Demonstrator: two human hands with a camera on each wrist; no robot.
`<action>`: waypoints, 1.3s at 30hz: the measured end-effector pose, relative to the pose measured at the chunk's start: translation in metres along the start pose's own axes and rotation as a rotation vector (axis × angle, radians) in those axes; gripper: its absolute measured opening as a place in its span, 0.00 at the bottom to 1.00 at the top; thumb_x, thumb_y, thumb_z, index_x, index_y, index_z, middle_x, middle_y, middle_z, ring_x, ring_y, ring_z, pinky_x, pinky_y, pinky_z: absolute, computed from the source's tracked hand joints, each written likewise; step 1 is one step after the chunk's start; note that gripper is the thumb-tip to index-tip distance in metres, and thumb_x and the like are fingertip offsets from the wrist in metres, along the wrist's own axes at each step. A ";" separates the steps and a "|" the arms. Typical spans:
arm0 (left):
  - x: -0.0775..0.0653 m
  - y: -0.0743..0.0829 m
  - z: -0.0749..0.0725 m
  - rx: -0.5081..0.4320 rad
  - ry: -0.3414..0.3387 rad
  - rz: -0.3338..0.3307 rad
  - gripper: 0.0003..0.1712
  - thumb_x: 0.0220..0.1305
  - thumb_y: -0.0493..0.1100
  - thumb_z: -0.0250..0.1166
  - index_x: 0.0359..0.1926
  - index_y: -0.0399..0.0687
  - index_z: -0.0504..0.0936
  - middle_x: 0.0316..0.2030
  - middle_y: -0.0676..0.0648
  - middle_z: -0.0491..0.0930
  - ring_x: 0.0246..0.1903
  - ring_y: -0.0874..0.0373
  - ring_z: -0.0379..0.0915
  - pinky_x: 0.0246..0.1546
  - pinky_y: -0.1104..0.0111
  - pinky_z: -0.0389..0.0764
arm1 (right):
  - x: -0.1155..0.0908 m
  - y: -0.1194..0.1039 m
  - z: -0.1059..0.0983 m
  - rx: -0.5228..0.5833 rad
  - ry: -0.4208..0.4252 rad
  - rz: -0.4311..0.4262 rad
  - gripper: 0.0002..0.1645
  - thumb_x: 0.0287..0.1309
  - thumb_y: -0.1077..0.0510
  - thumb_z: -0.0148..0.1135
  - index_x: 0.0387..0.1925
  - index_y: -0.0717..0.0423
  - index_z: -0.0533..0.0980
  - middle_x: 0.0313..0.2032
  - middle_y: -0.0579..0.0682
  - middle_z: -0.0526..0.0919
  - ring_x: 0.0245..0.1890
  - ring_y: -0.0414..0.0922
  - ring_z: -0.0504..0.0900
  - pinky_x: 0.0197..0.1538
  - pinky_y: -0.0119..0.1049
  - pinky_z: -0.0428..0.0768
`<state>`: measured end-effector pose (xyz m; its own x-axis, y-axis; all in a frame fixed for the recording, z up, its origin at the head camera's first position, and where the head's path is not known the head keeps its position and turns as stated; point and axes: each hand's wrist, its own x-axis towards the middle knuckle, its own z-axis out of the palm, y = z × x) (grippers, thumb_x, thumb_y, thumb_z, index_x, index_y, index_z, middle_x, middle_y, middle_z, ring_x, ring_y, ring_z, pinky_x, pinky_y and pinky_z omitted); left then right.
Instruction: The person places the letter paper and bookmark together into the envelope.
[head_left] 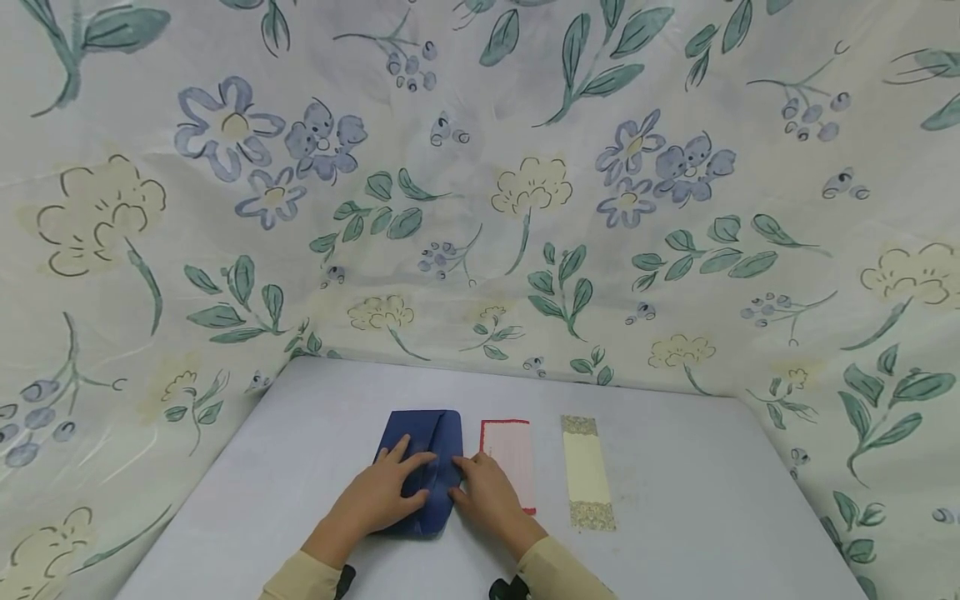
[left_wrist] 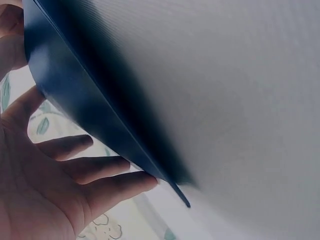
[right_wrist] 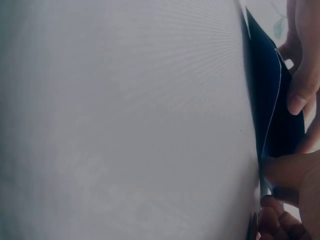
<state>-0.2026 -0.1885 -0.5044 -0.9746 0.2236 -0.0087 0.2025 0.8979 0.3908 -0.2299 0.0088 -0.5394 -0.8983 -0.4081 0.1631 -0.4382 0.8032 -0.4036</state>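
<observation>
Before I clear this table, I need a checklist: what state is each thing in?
Dark blue envelope: on the table; whether sealed, unclear.
Left hand: fingers spread on the envelope.
Right hand: touching the envelope's right edge.
Red-edged card: flat, partly hidden.
Cream strip: flat, untouched.

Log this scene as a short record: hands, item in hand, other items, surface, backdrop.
Left hand: left hand rests on the item, fingers spread
Right hand: right hand touches its right edge; whether it pinches is unclear
Item: dark blue envelope
Right of it: red-edged card, partly covered by the right hand; then cream strip with glittery ends
Surface: white table
Backdrop: floral sheet
</observation>
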 end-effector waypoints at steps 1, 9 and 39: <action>0.000 0.000 0.000 -0.001 0.000 0.001 0.32 0.63 0.52 0.70 0.67 0.58 0.77 0.73 0.30 0.61 0.65 0.17 0.59 0.55 0.29 0.70 | 0.000 0.000 0.000 0.001 -0.001 0.000 0.28 0.58 0.54 0.74 0.59 0.59 0.80 0.39 0.50 0.79 0.33 0.40 0.72 0.39 0.33 0.75; 0.001 -0.001 0.001 0.001 0.013 0.000 0.31 0.62 0.52 0.70 0.67 0.58 0.77 0.73 0.31 0.62 0.65 0.19 0.60 0.55 0.30 0.70 | 0.000 0.001 0.000 0.006 -0.007 0.002 0.28 0.59 0.54 0.74 0.59 0.60 0.80 0.40 0.50 0.79 0.34 0.40 0.72 0.39 0.33 0.75; 0.001 -0.003 -0.002 0.006 0.015 0.014 0.30 0.62 0.50 0.67 0.67 0.57 0.77 0.73 0.31 0.63 0.64 0.20 0.62 0.54 0.30 0.71 | -0.001 0.001 0.000 0.016 0.001 -0.008 0.28 0.59 0.53 0.74 0.58 0.61 0.80 0.39 0.50 0.79 0.34 0.39 0.72 0.40 0.33 0.76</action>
<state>-0.2044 -0.1918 -0.5040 -0.9731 0.2303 0.0105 0.2165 0.8972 0.3850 -0.2299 0.0098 -0.5399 -0.8947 -0.4143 0.1670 -0.4449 0.7930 -0.4162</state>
